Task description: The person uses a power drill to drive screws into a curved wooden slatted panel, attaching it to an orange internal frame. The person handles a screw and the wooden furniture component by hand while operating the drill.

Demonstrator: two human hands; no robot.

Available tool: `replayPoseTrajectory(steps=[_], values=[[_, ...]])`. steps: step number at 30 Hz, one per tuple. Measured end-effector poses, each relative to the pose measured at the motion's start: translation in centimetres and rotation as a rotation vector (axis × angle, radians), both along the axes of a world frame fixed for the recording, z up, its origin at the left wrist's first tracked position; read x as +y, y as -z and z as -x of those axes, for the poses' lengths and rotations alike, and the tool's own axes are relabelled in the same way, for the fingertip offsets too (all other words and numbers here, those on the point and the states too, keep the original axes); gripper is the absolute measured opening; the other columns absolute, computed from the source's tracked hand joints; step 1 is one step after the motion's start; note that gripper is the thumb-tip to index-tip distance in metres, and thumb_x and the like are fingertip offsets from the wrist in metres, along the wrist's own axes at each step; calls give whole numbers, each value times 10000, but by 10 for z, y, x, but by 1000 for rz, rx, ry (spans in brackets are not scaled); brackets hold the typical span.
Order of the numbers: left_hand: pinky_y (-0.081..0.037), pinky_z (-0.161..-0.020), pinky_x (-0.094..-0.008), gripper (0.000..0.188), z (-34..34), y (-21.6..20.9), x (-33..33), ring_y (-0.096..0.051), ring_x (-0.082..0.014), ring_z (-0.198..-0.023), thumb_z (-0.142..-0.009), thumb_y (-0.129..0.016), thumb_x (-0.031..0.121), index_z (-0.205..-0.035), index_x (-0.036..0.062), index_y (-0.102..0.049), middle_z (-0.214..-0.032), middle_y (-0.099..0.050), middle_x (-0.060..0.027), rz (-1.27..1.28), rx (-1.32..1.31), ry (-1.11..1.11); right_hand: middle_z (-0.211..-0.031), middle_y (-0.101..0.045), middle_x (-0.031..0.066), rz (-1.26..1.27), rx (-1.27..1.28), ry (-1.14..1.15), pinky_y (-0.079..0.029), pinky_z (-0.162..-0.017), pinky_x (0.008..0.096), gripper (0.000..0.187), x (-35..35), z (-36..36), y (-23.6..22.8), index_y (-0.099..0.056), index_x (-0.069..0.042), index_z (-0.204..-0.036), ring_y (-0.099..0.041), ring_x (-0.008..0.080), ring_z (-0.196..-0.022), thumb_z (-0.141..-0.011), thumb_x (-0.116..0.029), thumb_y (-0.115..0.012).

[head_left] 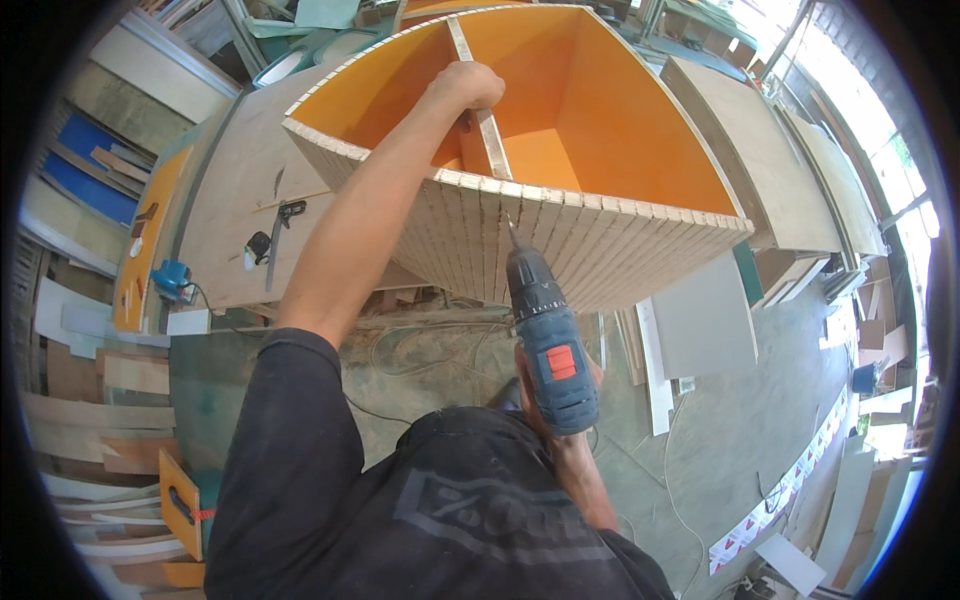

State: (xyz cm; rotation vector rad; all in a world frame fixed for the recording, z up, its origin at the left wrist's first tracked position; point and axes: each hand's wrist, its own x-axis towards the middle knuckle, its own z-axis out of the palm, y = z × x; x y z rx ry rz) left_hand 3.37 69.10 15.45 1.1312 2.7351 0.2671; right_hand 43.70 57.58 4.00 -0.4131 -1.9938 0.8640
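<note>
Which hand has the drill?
The right hand, holding the blue drill; the left hand is up on the orange-lined box's divider.

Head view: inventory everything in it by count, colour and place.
Open slatted wooden cabinet: one, orange inside, centre.
Narrow divider board: one, pale, inside it.
Power drill with red patch: one, blue, pointing at cabinet.
Wooden worktop: one, tan, left of cabinet.
Long bar tool: one, grey and black, on worktop.
Corded power tool: one, blue, far left.
Flat panel: one, grey, below cabinet's right.
Stacked boards: many, mixed colours, both sides.
Floor: one, greenish grey, below.
Cloth shirt: one, black, bottom.
Left hand: one, bare, on divider.
Right hand: one, bare, on drill.
</note>
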Motion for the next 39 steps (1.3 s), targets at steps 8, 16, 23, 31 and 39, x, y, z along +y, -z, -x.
replayPoseTrajectory(steps=[8,16,23,31,39], values=[[-627,-791,-365,362,3,1,5,-768,-232,-680,-942,-400,91,-1095,-6,-714,-1020,-780,-158,202,189,249,-931,-688,156,158,-76,17,-555,-753,360,254,-6,-1,4,-693,-6,-1057,-703,315,-821,-808,-27,-740],[-622,-744,-320,327,-2,-5,2,-769,-186,-691,-903,-416,25,-913,9,-742,-812,-791,-76,364,282,330,-937,-696,163,105,-92,34,-562,-741,394,276,-12,2,-3,-695,-13,-1063,-718,339,-828,-797,-58,-751],[-618,-745,-315,323,-7,-9,-3,-773,-166,-709,-889,-430,26,-909,20,-753,-817,-793,-80,318,244,319,-720,-578,116,104,-13,93,-500,-604,366,201,-14,13,-8,-633,-33,-893,-626,300,-620,-744,-94,-753],[-619,-767,-339,351,-3,-7,-4,-776,-182,-731,-891,-419,46,-964,18,-761,-836,-796,-75,347,297,344,-723,-610,103,85,-47,123,-506,-608,342,206,-15,14,-8,-638,-36,-915,-618,254,-601,-765,-111,-757],[-607,-754,-442,213,1,-1,0,-746,-342,-861,-827,-571,20,-899,-8,-770,-913,-762,-193,180,198,252,-695,-592,98,101,-59,138,-508,-608,350,206,-8,16,-12,-640,-42,-910,-624,261,-596,-754,-104,-760]])
